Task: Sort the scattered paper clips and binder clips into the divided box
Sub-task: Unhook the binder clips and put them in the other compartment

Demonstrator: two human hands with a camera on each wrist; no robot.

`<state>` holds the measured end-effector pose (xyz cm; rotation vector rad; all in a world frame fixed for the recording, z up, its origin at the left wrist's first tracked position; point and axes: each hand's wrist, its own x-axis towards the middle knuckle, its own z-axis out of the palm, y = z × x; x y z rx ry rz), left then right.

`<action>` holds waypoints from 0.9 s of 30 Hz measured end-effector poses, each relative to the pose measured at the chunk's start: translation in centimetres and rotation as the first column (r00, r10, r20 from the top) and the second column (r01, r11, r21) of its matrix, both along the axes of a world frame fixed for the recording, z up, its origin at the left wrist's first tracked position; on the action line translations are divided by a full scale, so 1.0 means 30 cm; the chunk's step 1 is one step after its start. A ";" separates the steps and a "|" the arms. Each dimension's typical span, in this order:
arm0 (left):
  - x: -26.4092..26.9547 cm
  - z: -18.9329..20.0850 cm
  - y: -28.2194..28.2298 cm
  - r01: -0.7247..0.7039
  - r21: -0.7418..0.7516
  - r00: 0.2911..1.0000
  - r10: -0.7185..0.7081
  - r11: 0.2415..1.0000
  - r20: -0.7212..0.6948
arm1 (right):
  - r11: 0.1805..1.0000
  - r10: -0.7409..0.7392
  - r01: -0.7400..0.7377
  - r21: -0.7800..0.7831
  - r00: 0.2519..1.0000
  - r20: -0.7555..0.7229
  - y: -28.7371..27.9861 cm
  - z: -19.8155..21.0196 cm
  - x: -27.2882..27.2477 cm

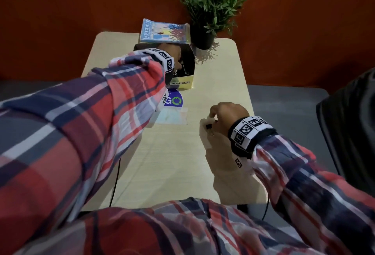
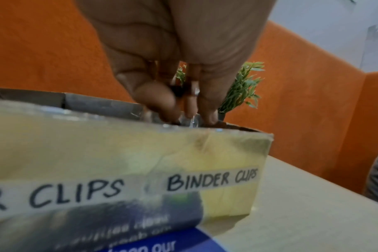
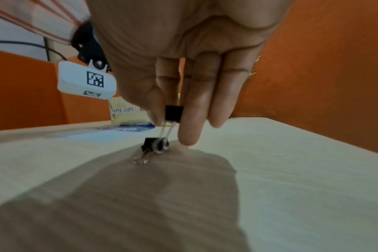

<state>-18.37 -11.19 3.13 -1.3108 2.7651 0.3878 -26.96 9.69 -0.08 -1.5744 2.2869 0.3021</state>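
The right hand (image 3: 179, 56) pinches a black binder clip (image 3: 173, 113) just above the bench (image 3: 291, 170); a second clip (image 3: 154, 145) lies below its fingertips. Lift straight, carry it to the divided box (image 2: 205, 153) (binder side), where the left hand's (image 2: 173, 51) fingers pinch something small and dark over that compartment.

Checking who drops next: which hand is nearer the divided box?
Left. The left hand reaches into the divided box; the right hand pinches a binder clip over the table's near side.
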 end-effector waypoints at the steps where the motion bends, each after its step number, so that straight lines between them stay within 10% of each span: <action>1: 0.002 -0.001 -0.003 0.004 0.001 1.000 -0.004 1.000 -0.011 | 0.999 0.030 -0.029 0.041 0.999 -0.016 -0.009 -0.006 0.005; 14: 0.289 -0.024 0.205 -0.091 0.125 0.941 0.126 0.988 -0.313 | 0.962 0.189 -0.164 0.221 0.977 -0.100 -0.076 -0.010 0.053; 27: 0.779 -0.179 0.526 -0.233 0.400 0.936 0.316 0.886 -0.155 | 0.974 0.147 -0.144 0.175 0.989 -0.002 -0.072 -0.017 0.021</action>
